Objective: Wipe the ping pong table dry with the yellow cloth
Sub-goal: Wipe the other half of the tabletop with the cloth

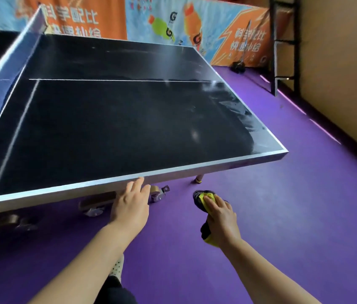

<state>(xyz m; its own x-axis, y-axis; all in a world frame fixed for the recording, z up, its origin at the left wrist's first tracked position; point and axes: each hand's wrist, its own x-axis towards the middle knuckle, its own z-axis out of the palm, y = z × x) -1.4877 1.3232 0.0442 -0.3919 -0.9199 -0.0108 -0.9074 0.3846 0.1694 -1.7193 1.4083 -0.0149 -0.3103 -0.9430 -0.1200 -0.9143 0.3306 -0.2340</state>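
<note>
A: What are the hands doing?
B: The right hand (pixel 221 218) is gripping the bunched yellow cloth (pixel 208 197) off the table, over the purple floor (pixel 282 205). The left hand (pixel 131 205) is hovering, fingers straight, at the near edge (pixel 173 170), possibly touching it; blur is hiding that.
A: Which step?
B: Getting ready for a stroke, I'd judge. Next the cloth is needing a lift over that rim onto the ping pong table (pixel 118 132).
A: Room?
B: Open floor is lying rightwards, pale streaks (pixel 234 106) are showing by the right edge, and the net (pixel 8 60) is bounding the far left
</note>
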